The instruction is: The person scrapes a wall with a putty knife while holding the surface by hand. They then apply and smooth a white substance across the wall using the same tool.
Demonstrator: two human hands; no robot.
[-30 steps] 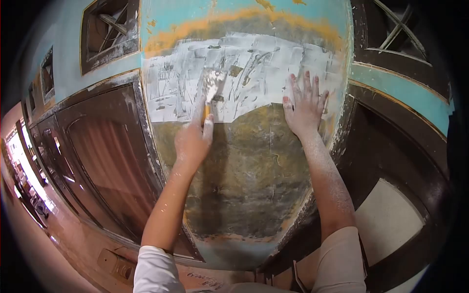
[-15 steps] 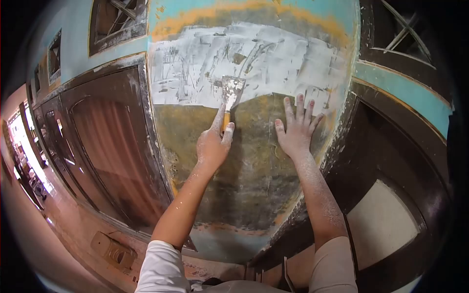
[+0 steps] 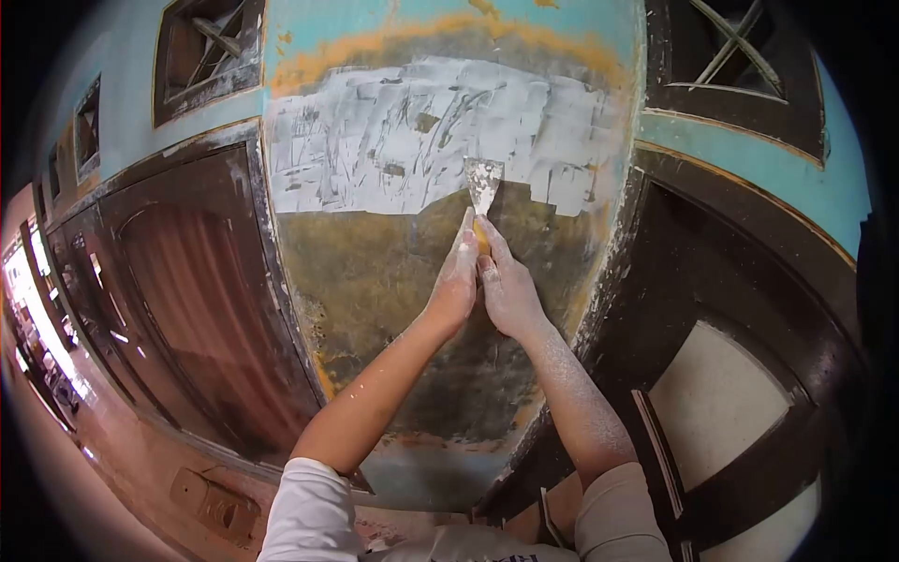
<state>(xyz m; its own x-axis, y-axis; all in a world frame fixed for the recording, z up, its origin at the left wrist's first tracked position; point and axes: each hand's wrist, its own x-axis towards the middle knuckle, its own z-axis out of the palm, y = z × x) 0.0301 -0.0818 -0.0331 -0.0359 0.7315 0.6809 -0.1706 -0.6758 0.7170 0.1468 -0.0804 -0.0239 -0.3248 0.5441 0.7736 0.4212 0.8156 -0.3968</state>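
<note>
A putty knife (image 3: 484, 185) with a yellow handle points up the wall (image 3: 393, 272), its metal blade spotted with white paste. The blade lies at the lower edge of a band of white filler (image 3: 351, 140). My left hand (image 3: 456, 279) closes on the handle from the left. From the other side, my right hand (image 3: 510, 288) has its fingers around the same handle. Pale dust coats both hands and my right forearm. Under the filler the wall is bare and olive-brown. Most of the handle is hidden between my palms.
On the left stands a dark wooden door with a reddish curtained pane (image 3: 192, 281). To the right are a dark door frame (image 3: 646, 225) and a pale panel (image 3: 726, 403). A brownish object (image 3: 215, 501) lies on the floor at lower left.
My right hand has left the wall and come in to the knife's handle. My left hand and the knife appear further right. The whole view has shifted slightly.
</note>
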